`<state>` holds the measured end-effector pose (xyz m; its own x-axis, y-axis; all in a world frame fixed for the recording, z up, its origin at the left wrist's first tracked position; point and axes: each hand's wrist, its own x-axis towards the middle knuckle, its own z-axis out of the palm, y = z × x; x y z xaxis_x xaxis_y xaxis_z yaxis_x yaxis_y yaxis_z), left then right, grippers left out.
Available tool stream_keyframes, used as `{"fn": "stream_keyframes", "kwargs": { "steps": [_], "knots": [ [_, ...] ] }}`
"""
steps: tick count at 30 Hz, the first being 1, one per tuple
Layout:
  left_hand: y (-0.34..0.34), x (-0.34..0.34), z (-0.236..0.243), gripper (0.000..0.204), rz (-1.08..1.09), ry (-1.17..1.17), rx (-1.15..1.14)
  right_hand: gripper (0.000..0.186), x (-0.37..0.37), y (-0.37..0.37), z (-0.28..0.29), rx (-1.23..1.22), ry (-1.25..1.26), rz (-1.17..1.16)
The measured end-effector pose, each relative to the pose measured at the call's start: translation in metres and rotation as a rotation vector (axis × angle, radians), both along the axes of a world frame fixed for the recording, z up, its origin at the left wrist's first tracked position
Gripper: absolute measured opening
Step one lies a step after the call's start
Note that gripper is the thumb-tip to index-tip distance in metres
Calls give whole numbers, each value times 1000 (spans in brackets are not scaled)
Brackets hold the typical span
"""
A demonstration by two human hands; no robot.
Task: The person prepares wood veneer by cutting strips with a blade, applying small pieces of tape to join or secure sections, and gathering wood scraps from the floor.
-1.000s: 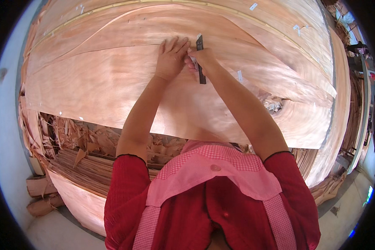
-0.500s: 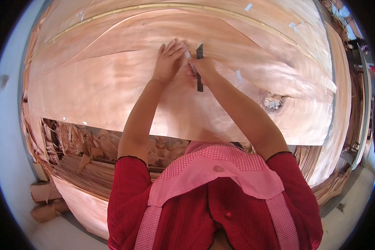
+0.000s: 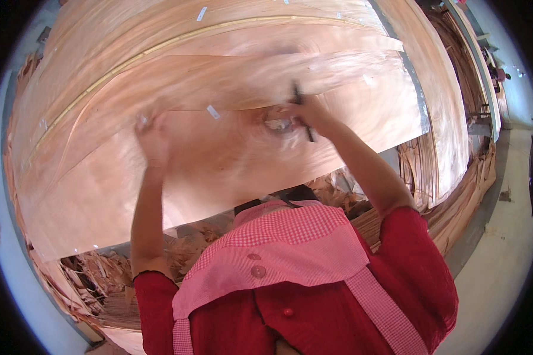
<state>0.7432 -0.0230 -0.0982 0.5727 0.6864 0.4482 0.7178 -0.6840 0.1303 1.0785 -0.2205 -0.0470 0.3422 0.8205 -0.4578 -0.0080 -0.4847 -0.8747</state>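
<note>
Across a large pale wood veneer sheet (image 3: 219, 177), both of my hands are at work. My right hand (image 3: 311, 115) is closed around a narrow black utility knife (image 3: 310, 131), slightly blurred, beside a ragged hole (image 3: 278, 122) in the veneer. My left hand (image 3: 152, 145) is over the sheet's upper seam at left, its fingers smeared by motion. A short white tape strip (image 3: 213, 112) sticks on the seam between the hands.
A thin yellowish strip (image 3: 177, 40) curves across the veneer beyond my hands. Torn veneer scraps (image 3: 106, 272) lie below the sheet's near edge. At right are stacked veneer edges (image 3: 417, 171) and a pale floor (image 3: 485, 254).
My hands have moved apart, the left one to the left and the right one toward the hole, still with the knife. The view has shifted to the right and turned.
</note>
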Motion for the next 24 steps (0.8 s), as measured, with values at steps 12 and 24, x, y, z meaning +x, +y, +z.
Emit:
{"fn": "stream_keyframes", "kwargs": {
  "steps": [12,24],
  "knots": [
    [-195,326,-4,41,-424,215,-202,16,123,-60,-52,-110,143,-387],
    [-234,378,34,36,-381,-480,-858,15,193,-158,23,100,417,-134]
  ]
}}
